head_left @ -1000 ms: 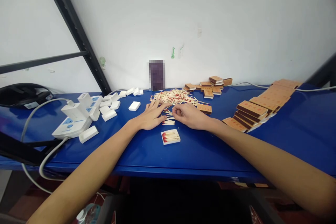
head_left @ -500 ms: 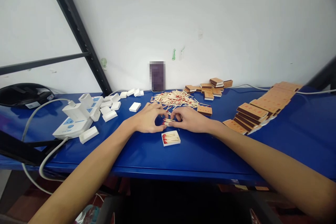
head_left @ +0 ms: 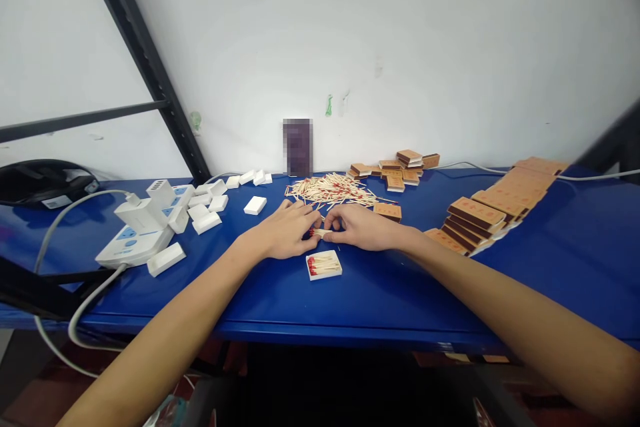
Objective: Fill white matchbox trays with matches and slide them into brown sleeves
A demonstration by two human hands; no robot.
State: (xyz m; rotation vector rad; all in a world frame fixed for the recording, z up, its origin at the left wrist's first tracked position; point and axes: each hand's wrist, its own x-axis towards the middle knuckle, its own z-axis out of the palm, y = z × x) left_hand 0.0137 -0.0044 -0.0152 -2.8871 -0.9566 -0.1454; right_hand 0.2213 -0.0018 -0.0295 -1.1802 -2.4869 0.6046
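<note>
Between my two hands, just above the blue table, is a small bunch of matches (head_left: 320, 233), red heads toward the left. My left hand (head_left: 291, 230) pinches the bunch at its head end, fingers closed. From the other side my right hand (head_left: 353, 227) grips the plain ends between thumb and fingers. Directly below them lies a white matchbox tray (head_left: 324, 275) partly filled with matches, heads at left. Behind the hands spreads a loose heap of matches (head_left: 335, 189). A closed brown matchbox (head_left: 387, 211) rests beyond my right hand.
White empty trays (head_left: 207, 221) lie scattered at left beside a power strip (head_left: 133, 247) with chargers and cables. Several matchboxes (head_left: 410, 159) are piled at the back; more form stacks and a long row (head_left: 477, 211) at right. A black metal frame (head_left: 150, 60) stands at left.
My hands have drawn closer around the matches, and the bunch looks more tightly gathered. My left fingers have closed over its head end. The view has shifted slightly.
</note>
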